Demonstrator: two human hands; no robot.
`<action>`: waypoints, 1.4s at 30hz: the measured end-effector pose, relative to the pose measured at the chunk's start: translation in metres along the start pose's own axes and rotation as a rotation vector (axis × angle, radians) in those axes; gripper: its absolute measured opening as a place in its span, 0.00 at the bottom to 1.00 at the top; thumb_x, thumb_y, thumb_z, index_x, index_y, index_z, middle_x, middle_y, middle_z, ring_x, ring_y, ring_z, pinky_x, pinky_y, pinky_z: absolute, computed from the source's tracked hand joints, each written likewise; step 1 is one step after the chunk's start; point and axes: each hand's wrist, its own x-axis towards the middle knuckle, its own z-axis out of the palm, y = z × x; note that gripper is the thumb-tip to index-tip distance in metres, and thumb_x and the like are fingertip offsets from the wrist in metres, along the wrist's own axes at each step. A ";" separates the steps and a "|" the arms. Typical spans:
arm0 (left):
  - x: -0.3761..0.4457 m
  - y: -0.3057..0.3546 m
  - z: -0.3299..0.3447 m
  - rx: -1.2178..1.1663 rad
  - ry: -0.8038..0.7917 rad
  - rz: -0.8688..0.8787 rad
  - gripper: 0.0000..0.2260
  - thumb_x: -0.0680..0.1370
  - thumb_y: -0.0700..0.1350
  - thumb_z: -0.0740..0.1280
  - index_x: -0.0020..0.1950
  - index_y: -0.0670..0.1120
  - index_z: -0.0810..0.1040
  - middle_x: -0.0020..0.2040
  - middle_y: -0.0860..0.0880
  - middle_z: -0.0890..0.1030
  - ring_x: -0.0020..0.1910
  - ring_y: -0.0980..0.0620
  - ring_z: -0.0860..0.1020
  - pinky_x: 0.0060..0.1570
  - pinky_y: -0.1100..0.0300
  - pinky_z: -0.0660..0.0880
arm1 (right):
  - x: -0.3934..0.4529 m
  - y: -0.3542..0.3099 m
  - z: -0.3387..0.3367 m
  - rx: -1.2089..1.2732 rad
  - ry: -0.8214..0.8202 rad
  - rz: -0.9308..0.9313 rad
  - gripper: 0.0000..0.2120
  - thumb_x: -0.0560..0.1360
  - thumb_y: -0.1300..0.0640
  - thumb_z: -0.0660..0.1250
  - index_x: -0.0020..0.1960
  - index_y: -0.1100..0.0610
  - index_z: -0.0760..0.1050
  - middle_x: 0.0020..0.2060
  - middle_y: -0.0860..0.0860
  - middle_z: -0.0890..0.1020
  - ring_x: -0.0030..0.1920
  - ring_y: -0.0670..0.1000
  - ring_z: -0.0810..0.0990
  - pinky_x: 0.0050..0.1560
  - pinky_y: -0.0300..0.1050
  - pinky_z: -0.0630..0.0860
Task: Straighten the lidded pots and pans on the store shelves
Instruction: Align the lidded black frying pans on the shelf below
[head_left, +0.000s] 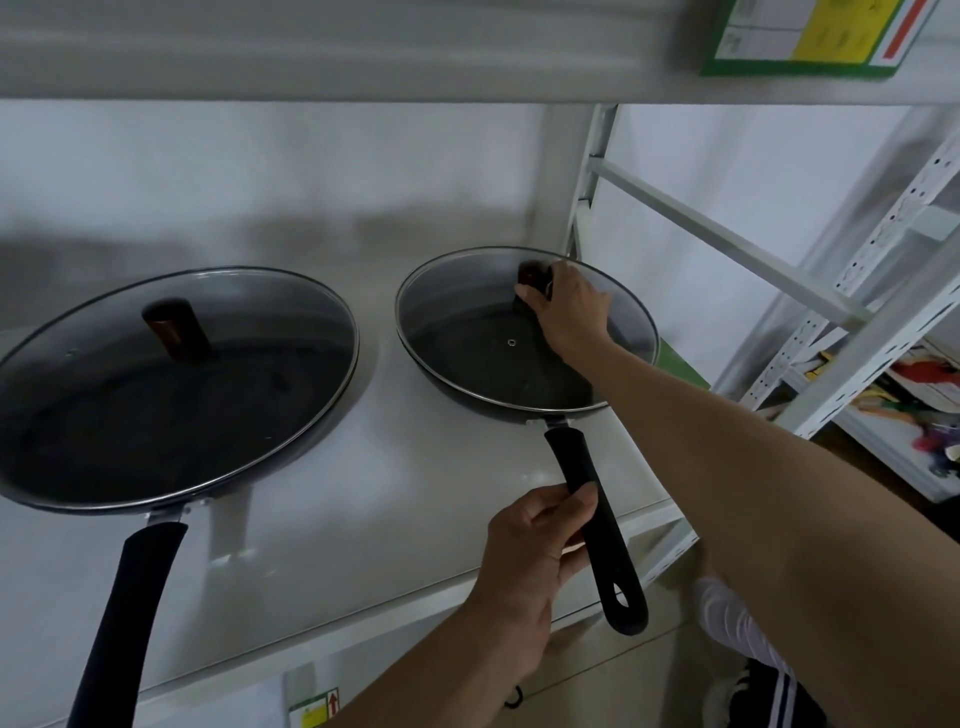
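Observation:
Two black frying pans with glass lids sit on a white shelf (395, 519). The right pan (467, 358) has its black handle (597, 530) pointing toward me and slightly right. My left hand (524, 561) grips that handle near its middle. My right hand (569, 312) is closed on the dark knob (531, 274) of the right pan's lid. The left pan (156, 395) stands alone, its brown-black lid knob (176, 330) upright and its long handle (124, 623) reaching past the shelf's front edge.
The shelf above (363, 78) hangs low over the pans and carries a green and yellow label (810, 36). White perforated uprights and a diagonal brace (727, 239) border the shelf on the right. Beyond them another rack holds colourful items (919, 415).

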 end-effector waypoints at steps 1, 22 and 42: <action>0.000 0.000 0.000 0.004 0.003 0.001 0.13 0.74 0.44 0.73 0.55 0.38 0.82 0.44 0.46 0.87 0.47 0.51 0.86 0.54 0.55 0.82 | 0.000 0.000 0.001 -0.009 0.002 -0.005 0.21 0.80 0.43 0.60 0.60 0.59 0.72 0.57 0.57 0.80 0.57 0.58 0.78 0.58 0.53 0.67; -0.007 0.015 -0.007 -0.078 0.103 0.010 0.15 0.73 0.46 0.74 0.56 0.39 0.82 0.51 0.41 0.87 0.51 0.46 0.86 0.46 0.60 0.83 | -0.029 0.001 -0.013 0.169 0.028 0.172 0.29 0.76 0.38 0.64 0.70 0.55 0.68 0.60 0.55 0.80 0.61 0.58 0.79 0.64 0.62 0.72; -0.133 -0.011 -0.118 0.044 0.266 0.050 0.19 0.61 0.55 0.76 0.45 0.44 0.86 0.39 0.47 0.85 0.33 0.55 0.81 0.36 0.62 0.79 | -0.269 -0.075 -0.053 0.794 -0.473 -0.014 0.09 0.73 0.40 0.67 0.46 0.45 0.77 0.35 0.54 0.78 0.34 0.43 0.74 0.35 0.33 0.71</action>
